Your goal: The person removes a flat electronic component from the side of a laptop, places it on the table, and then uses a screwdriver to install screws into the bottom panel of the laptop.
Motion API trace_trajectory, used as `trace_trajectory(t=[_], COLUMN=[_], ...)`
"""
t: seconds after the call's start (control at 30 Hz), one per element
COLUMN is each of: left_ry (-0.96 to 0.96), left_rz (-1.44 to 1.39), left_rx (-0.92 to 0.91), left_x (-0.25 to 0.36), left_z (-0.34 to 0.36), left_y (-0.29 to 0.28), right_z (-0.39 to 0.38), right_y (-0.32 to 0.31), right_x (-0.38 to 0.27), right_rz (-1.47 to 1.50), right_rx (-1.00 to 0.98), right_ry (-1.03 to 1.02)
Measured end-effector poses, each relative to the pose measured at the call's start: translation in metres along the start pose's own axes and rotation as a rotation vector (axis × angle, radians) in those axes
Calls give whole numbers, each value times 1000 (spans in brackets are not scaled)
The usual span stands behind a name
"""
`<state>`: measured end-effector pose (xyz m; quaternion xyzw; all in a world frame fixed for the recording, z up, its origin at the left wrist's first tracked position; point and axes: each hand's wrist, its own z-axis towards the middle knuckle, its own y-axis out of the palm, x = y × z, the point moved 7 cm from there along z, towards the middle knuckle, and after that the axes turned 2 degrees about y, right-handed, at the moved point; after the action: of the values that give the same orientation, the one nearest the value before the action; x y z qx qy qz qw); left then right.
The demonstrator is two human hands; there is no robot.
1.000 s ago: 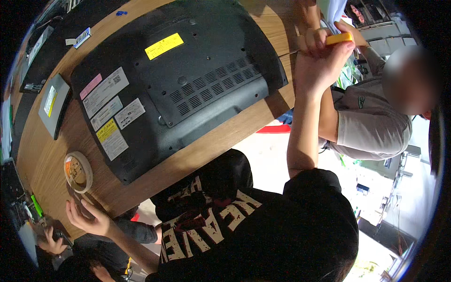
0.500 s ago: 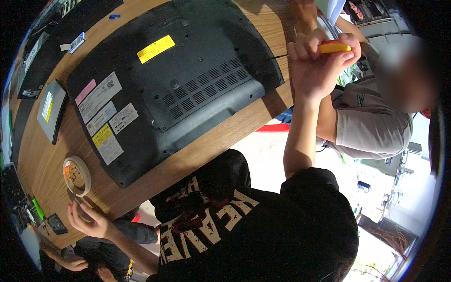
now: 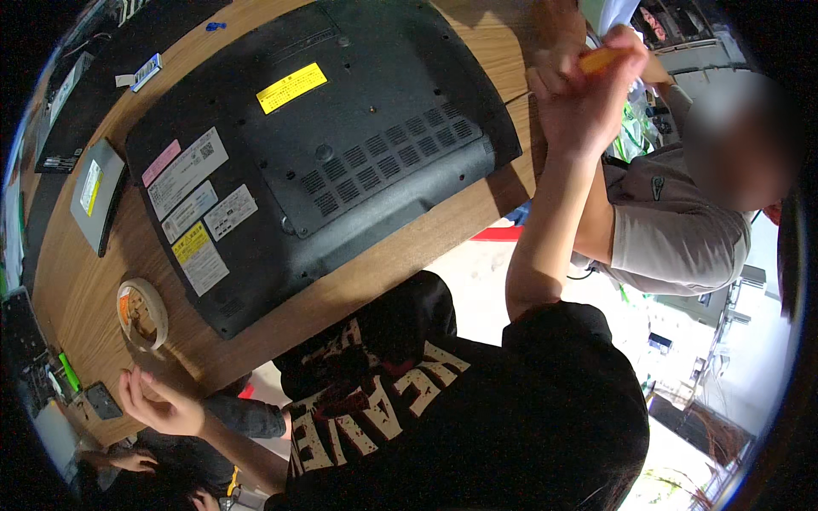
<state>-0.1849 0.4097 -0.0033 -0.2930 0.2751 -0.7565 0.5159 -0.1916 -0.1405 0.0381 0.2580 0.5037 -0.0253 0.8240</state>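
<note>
A large black laptop lies on the table with its underside up, showing vents, labels and screw holes. My right hand is beyond the laptop's right edge, closed around a screwdriver with a yellow-orange handle. Its shaft is hidden now; the earlier frame shows a thin dark one. A co-worker's hand appears right behind mine; whether they touch I cannot tell. Near the table's front left edge, my left hand is held empty, fingers loosely bent and apart. Just past it stands a tape ring with small bits inside.
Left of the laptop is a flat grey block with a yellow label. A small blue-and-white packet lies farther back. A green tool and a dark phone-like slab are at far left. A co-worker in grey sits at right.
My right hand has moved slightly right and away with the screwdriver, and its shaft has gone out of sight. My left hand has barely moved.
</note>
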Motion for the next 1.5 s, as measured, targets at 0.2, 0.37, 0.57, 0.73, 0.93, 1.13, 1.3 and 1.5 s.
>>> trace_trajectory(t=[0.2,0.37,0.57,0.73,0.93,1.13,1.3,1.5], left_ry=[-372,169,404,496,579,511,470,426], left_rz=[-759,-1486,-1432,-1341,-1295,-1451,-1418,-1379], left_rx=[-204,-822,-555,-544,-496,-470,-464,-443], left_x=[99,313,374,387,394,393,392,389], left_z=[53,83,94,97,89,102,102,100], left_y=[35,117,158,162,158,159,164,166], right_z=[-6,12,-4,-22,-4,24,13,-6], right_y=[37,34,69,50,34,60,32,38], right_x=[6,6,-5,-16,-10,-5,-15,-15], right_rz=[406,270,-222,-236,46,272,-247,-422], right_rx=[-963,-606,-315,159,131,-356,237,209], right_ry=[28,-65,-303,-308,-175,143,-275,-386])
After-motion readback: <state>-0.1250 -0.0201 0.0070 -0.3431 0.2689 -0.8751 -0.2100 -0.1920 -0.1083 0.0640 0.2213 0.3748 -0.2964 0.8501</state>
